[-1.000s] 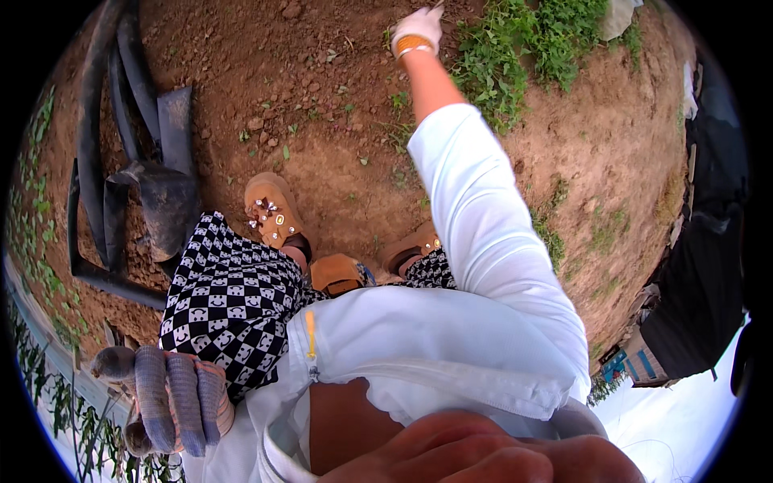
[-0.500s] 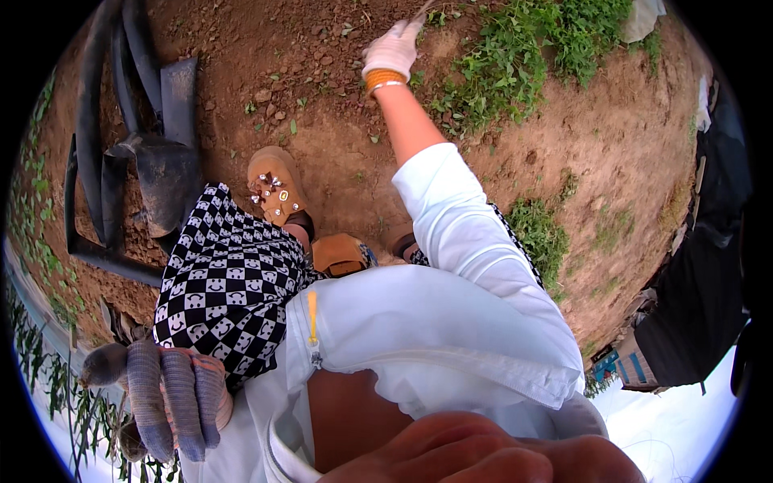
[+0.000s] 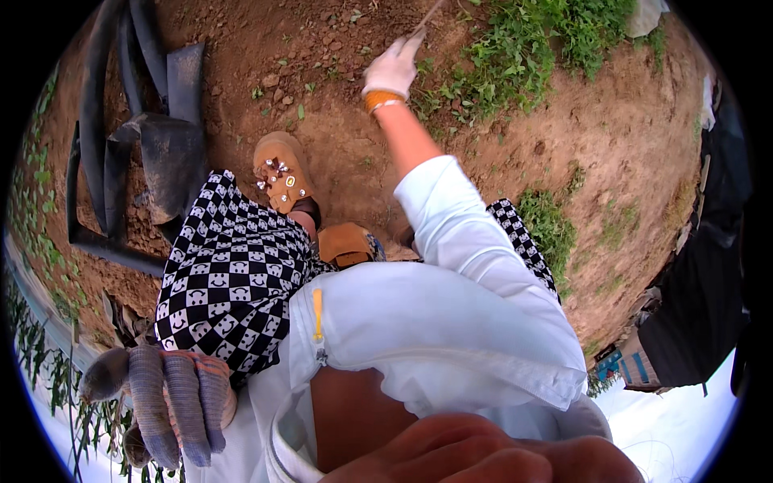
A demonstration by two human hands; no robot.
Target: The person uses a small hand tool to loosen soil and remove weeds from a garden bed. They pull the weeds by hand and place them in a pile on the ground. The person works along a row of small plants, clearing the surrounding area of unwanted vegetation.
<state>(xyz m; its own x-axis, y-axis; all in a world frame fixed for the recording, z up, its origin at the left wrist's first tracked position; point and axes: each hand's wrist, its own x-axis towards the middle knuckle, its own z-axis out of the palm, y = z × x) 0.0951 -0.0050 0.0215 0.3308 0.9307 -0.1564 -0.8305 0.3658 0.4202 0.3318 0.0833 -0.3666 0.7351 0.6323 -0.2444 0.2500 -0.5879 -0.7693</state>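
Thin stick [image 3: 427, 18] ran from gloved right hand [image 3: 390, 71] toward top edge of head view, over brown soil [image 3: 241, 48], just left of leafy green plants [image 3: 519, 56]. Right fingers were closed round its near end. Orange band [image 3: 382, 100] circled right wrist. Left hand [image 3: 173, 402], in grey striped glove, was beside checkered legwear [image 3: 225, 282], fingers bent; could not tell whether they grasped anything. Black tubing [image 3: 93, 121] lay on soil, left of studded tan shoe [image 3: 282, 169].
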